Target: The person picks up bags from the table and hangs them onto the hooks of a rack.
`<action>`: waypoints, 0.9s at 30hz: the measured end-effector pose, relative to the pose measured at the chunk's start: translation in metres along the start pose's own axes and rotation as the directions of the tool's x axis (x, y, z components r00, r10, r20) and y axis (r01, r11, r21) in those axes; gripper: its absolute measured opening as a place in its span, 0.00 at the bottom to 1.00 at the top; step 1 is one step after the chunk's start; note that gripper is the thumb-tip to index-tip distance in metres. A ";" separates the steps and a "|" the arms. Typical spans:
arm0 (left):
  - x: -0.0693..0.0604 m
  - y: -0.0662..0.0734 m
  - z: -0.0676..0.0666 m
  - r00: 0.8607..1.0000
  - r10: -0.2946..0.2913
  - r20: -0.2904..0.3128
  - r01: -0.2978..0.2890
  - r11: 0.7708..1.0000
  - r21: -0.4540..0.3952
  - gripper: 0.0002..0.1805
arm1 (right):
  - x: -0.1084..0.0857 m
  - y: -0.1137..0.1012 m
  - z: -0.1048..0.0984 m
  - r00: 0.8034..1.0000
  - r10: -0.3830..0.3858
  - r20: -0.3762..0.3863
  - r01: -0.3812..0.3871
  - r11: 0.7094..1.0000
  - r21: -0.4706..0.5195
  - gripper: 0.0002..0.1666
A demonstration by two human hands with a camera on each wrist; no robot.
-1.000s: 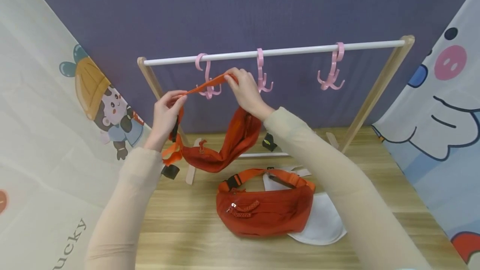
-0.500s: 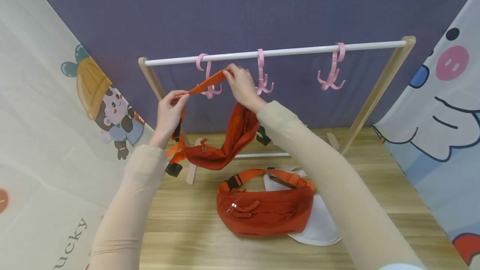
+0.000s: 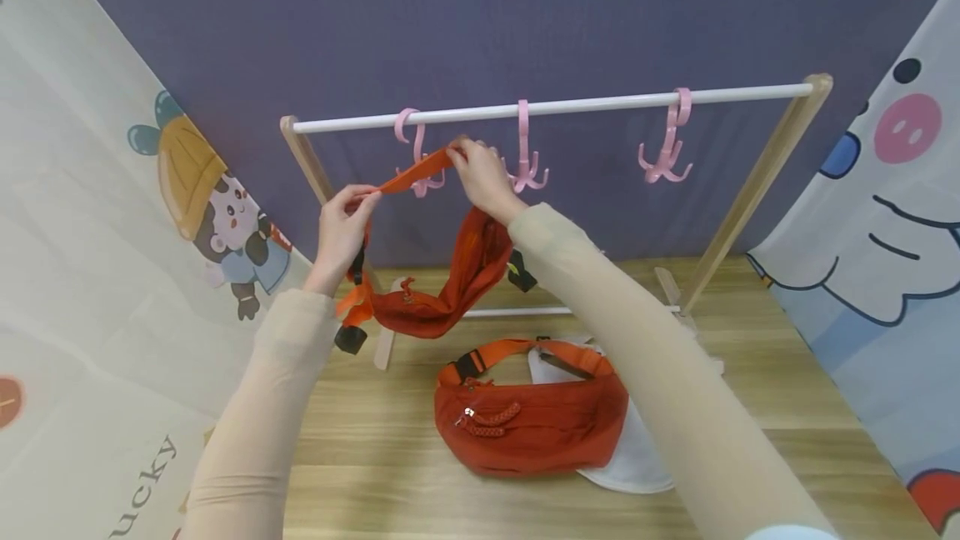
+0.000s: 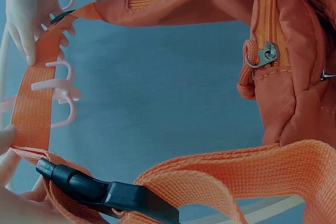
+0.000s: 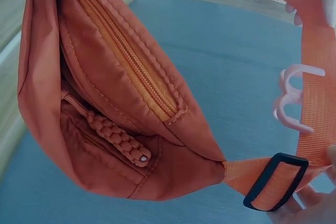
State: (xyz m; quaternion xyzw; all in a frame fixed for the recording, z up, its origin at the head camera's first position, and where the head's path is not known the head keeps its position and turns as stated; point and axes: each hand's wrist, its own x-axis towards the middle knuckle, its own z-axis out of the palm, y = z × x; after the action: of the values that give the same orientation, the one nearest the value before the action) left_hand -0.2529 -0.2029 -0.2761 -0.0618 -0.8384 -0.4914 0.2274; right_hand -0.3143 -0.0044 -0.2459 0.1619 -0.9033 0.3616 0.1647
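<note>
Left hand (image 3: 341, 227), right hand (image 3: 483, 177) both pinching orange strap (image 3: 416, 172), upper left of centre; red bag (image 3: 476, 265) is dangling below, mid-frame. And there, behind strap, pink hook (image 3: 418, 140) is hanging off white rail (image 3: 600, 106). Second red bag (image 3: 532, 427) is lying lower centre.

The person's left forearm (image 3: 251, 407) and right forearm (image 3: 637, 348) extend toward the far side; the left hand (image 3: 345, 227) and right hand (image 3: 483, 180), apart, each pinch thumb against fingers.
</note>
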 end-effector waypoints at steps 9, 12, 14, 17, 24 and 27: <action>0.001 -0.005 0.000 0.999 -0.033 -0.002 0.033 0.999 -0.010 0.17 | -0.001 0.005 0.007 1.000 -0.014 0.015 0.015 1.000 -0.009 0.17; 0.001 -0.007 0.000 0.999 -0.041 0.005 0.041 0.999 -0.028 0.17 | -0.002 0.007 0.009 1.000 -0.020 0.013 0.020 1.000 0.010 0.17; 0.000 -0.008 0.001 0.999 -0.044 0.010 0.045 0.999 -0.021 0.17 | -0.002 0.008 0.010 1.000 -0.022 0.012 0.022 1.000 0.020 0.17; -0.001 -0.008 0.002 0.999 -0.045 0.010 0.045 0.999 -0.002 0.18 | -0.003 0.011 0.011 1.000 -0.022 0.014 0.021 0.999 0.027 0.16; -0.002 -0.008 0.003 0.999 -0.034 -0.001 0.034 0.999 0.013 0.17 | -0.005 0.013 0.013 0.999 -0.014 0.029 0.013 0.999 0.045 0.17; -0.003 -0.008 0.003 0.999 -0.037 0.005 0.037 0.999 0.021 0.17 | -0.007 0.014 0.013 0.999 -0.017 0.031 0.015 0.998 0.056 0.17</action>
State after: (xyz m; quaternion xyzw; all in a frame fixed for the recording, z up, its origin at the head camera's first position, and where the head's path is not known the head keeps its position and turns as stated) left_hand -0.2543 -0.2043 -0.2851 -0.0450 -0.8452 -0.4865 0.2168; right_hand -0.3164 -0.0026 -0.2658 0.1792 -0.8939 0.3829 0.1489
